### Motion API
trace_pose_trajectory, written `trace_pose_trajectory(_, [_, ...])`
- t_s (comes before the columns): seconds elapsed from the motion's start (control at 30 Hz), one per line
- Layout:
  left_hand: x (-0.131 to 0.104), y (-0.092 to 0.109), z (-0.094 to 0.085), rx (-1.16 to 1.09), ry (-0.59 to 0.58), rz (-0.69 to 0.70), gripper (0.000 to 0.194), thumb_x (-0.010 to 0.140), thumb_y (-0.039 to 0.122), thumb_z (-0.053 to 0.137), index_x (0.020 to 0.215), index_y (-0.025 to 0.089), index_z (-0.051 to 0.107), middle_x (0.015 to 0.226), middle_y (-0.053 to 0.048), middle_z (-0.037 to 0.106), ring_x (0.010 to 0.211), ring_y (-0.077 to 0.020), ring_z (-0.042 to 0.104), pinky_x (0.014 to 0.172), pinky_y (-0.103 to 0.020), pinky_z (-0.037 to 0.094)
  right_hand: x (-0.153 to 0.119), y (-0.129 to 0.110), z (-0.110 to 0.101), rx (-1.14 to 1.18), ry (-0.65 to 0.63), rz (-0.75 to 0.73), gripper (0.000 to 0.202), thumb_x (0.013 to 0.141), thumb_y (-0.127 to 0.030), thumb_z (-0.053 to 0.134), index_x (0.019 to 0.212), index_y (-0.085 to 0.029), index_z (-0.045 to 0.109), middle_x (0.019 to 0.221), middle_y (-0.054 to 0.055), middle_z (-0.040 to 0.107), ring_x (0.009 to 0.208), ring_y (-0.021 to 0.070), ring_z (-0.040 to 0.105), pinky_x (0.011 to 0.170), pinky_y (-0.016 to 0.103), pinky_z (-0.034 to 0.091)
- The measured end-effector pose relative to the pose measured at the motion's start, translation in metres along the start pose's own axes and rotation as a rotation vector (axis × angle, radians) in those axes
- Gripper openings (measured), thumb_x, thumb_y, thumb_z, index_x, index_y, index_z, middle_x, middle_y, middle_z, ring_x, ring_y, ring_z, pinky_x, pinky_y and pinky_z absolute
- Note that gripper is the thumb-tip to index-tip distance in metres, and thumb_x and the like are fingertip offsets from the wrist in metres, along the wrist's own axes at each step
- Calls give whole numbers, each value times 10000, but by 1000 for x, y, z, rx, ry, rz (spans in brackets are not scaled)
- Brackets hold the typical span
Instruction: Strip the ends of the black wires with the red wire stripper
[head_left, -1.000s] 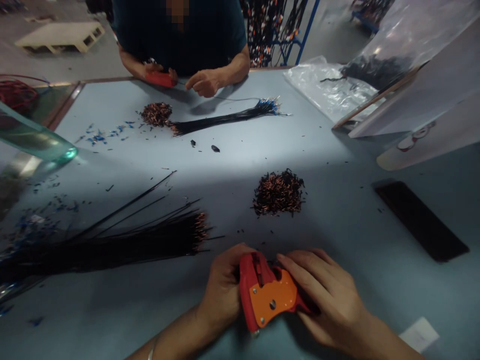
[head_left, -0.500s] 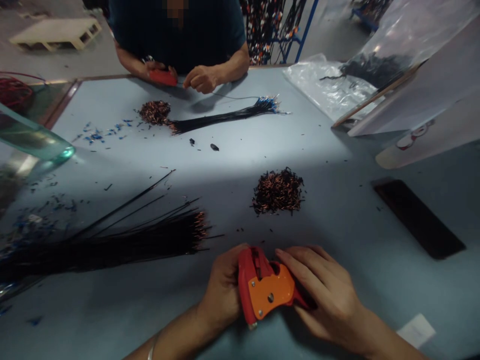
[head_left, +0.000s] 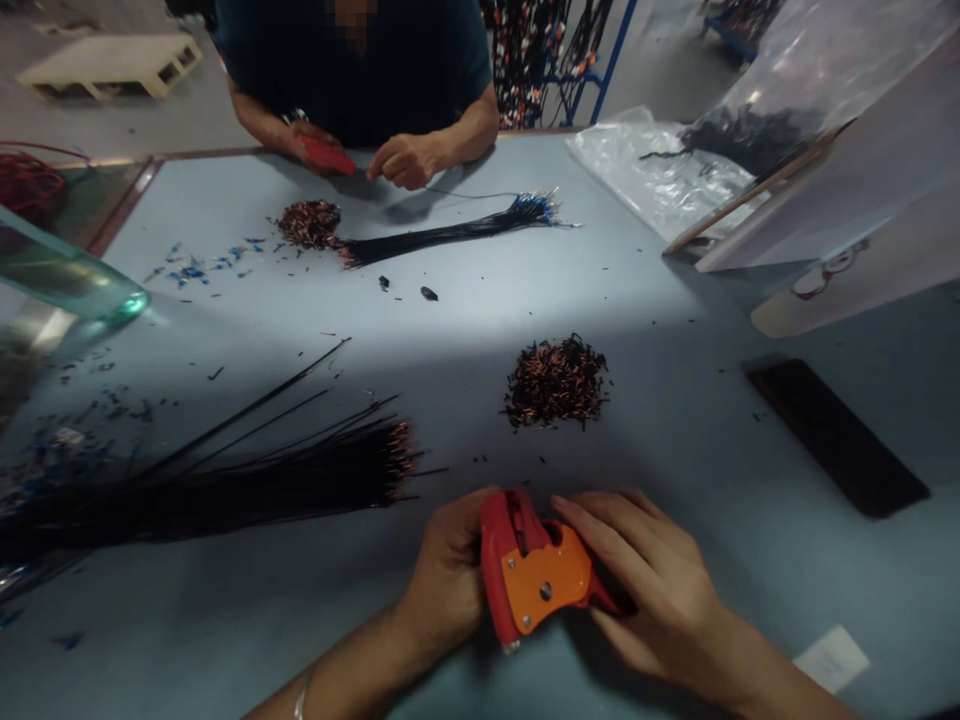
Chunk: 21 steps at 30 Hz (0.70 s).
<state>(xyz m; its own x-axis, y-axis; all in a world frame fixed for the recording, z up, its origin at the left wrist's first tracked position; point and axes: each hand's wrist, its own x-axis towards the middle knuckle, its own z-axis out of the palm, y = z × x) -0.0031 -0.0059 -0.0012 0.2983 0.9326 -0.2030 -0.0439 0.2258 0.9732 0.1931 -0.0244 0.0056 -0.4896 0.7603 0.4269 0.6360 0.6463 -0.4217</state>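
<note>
A red and orange hand tool [head_left: 546, 580] is between my two hands, low in the middle of the view. My left hand [head_left: 448, 570] is closed at the red head of the tool, its fingertips partly hidden behind it. Wrapped round the red handles on the other side is my right hand [head_left: 656, 580]. Beyond the tool lies a pile of short black and copper-coloured wire pieces [head_left: 556, 382]. A thick bundle of black wires [head_left: 285, 490] with copper ends lies to the left of my hands.
Across the table [head_left: 450, 350] a person [head_left: 405, 158] holds a red tool and a thin wire. Near them are a smaller wire bundle [head_left: 442, 235] and another scrap pile [head_left: 309, 224]. A dark flat object [head_left: 840, 435] lies right, a clear bottle [head_left: 67, 275] left.
The tool in my hands has shifted very slightly to the right. Across the table, the person's red tool has tilted and moved a little away from their other hand.
</note>
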Motion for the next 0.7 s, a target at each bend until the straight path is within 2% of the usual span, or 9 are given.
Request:
trace_pose_trajectory(0.23, [1,2,1,-39,-57,-44,121,712,216,719,645,150,644,638,0,587,603,-122,514,585,-232,436,1,0,-2,-1,-6,3,468,793,-140,522,1254,-56,519,1005,178,655,883,269,630,725,443,546])
trace_pose_trajectory(0.47, [3,4,-1,-7,-70,24,167,729,212,713,608,146,619,590,22,539,556,-95,461,551,-208,404,0,1,-1,-20,-7,-4,468,794,-152,517,1250,-48,524,1002,178,661,878,271,636,710,439,545])
trace_pose_trajectory(0.7, [3,7,-1,20,-98,6,172,744,226,711,612,146,636,610,3,586,581,-114,513,565,-222,426,1,-1,-4,-23,-35,-8,439,784,-153,523,1205,-33,552,968,181,682,831,269,652,692,436,551])
